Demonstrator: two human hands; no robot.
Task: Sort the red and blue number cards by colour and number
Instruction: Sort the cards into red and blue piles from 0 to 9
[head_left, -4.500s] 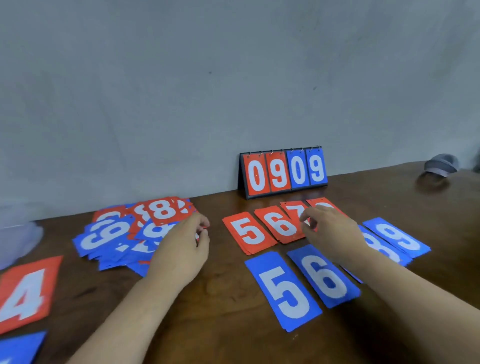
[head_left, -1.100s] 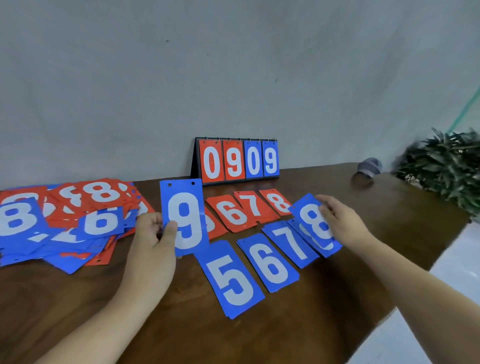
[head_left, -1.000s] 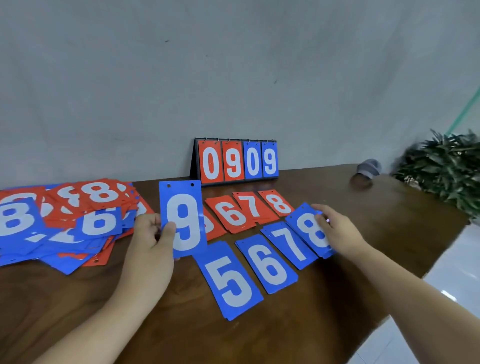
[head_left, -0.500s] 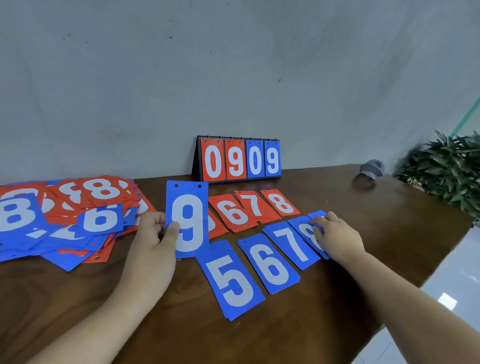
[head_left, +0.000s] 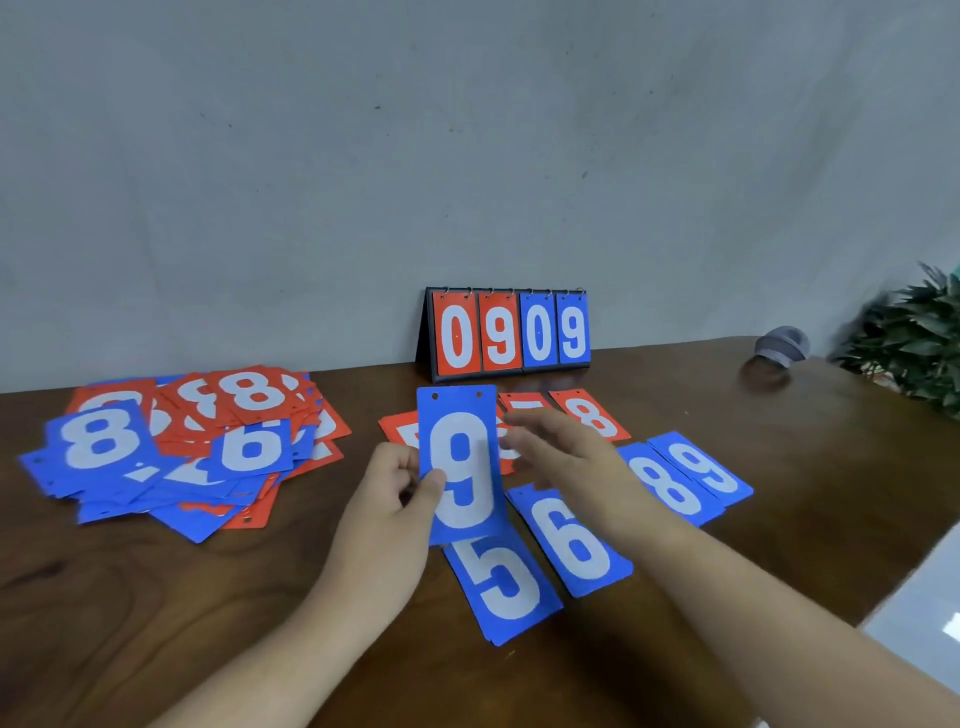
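Your left hand (head_left: 395, 499) pinches the blue 9 card (head_left: 462, 467) at its left edge, thumb in front. It holds the card upright just left of the frame's centre, above the far end of the blue 5 (head_left: 501, 587). Your right hand (head_left: 566, 462) hovers just right of the card, fingers loose and spread. It seems to hold nothing, though it is blurred.

The card's home looks to be the blue 9 pile (head_left: 706, 470) at the right end of the blue row, beside the blue 8 (head_left: 667, 491) and to the right of both hands.

To do this cleanly, take the card by its free right edge with the right hand, and release the left only once that grip is firm. Then carry it over the blue 6 (head_left: 576, 545) without brushing the row. Lay it square on the 9 there, number turned the same way, so the pile reads clearly.

The unsorted heap (head_left: 182, 441) lies at the left of the frame on the worktop (head_left: 810, 467), well apart from both hands.
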